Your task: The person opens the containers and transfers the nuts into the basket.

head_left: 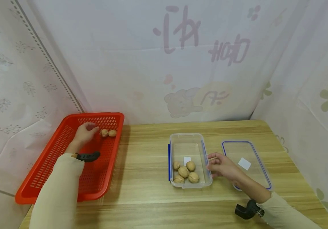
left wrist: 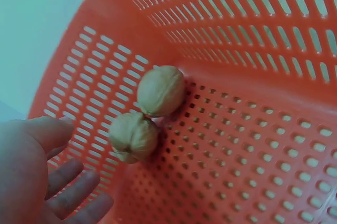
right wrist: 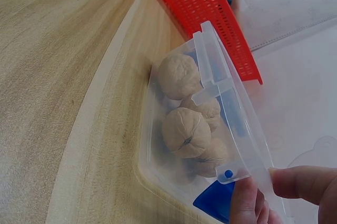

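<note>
Two walnuts (left wrist: 160, 91) lie side by side in a corner of the red plastic basket (head_left: 110, 173). My left hand (head_left: 86, 133) is inside the basket close to them, its fingers spread and slightly bent, with nothing held. In the left wrist view a small space separates the left hand (left wrist: 52, 176) from the nearer walnut (left wrist: 133, 135). Several walnuts (head_left: 183, 172) sit at the near end of a clear plastic food container (head_left: 188, 137). My right hand (head_left: 222, 166) pinches that container's right wall, the thumb at its rim and the fingers outside, as the right wrist view shows.
A clear lid (head_left: 255, 173) with a blue seal lies on the wooden table (head_left: 144, 159) right of the container, partly under my right forearm. Printed white curtains (head_left: 141, 63) enclose the table's back and sides. Black wrist devices (head_left: 247, 211) are on both arms.
</note>
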{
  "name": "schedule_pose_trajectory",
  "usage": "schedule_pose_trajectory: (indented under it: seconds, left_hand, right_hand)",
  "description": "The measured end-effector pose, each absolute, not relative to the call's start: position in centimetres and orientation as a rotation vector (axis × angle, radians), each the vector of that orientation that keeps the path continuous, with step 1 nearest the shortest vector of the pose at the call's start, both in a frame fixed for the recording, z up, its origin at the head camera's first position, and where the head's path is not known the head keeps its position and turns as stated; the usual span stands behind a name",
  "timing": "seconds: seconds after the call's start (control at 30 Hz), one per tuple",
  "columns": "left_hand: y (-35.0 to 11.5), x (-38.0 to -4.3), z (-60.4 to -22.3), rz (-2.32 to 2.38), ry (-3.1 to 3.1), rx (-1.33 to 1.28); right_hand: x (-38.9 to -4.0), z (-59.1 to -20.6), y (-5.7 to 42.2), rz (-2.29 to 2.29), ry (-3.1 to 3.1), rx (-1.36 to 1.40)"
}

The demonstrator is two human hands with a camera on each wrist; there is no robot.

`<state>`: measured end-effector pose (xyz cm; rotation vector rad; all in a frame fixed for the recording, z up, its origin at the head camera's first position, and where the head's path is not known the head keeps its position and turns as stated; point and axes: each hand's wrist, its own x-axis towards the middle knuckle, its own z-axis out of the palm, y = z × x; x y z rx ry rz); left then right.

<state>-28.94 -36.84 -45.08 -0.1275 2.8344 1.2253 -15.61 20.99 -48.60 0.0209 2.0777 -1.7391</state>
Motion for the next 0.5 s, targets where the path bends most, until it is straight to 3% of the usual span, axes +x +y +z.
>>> schedule_pose_trajectory:
  seconds: [0.5]
  left_hand:
    - [-35.1, -28.3, -41.3, 1.071, 2.93, 0.057]
  right_hand:
    - [-15.8, -48.7, 21.3, -1.74, 2.073, -0.007]
